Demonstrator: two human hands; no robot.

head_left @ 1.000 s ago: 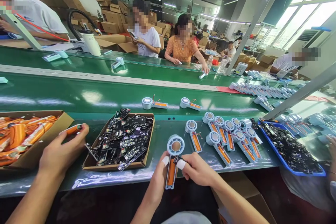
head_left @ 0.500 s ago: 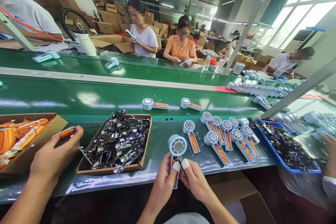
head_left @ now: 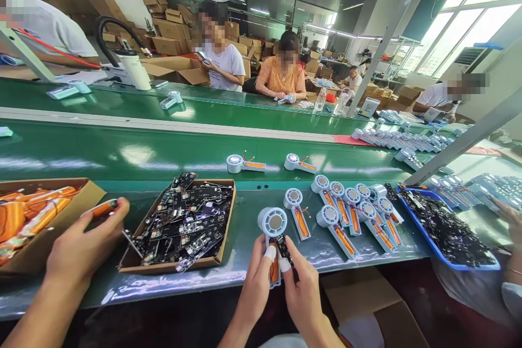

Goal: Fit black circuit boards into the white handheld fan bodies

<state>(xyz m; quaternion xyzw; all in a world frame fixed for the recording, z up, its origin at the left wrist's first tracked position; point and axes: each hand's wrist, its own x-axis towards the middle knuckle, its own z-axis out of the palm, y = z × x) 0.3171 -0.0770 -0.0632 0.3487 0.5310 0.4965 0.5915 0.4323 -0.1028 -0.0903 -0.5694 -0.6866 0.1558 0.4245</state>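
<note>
A: Where's the fan [head_left: 272, 222]?
B: Over bench [head_left: 253, 212] edge, L hand [head_left: 258, 289] gripping it; R hand [head_left: 305, 285] pinching PCB [head_left: 282, 246] just beside.
A: Tip?
B: Prob. best: L steady, PCB held by its 2 long edges.

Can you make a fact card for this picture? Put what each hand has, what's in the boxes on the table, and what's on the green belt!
Left hand: holds a light-blue casing, round head up
Right hand: pinches a black circuit board
Left box: orange cylinders
Middle box: black boards
Green belt: includes two more casings, lying down
Blue tray: more black boards
Another person's hand: holds an orange piece near the left box
</note>
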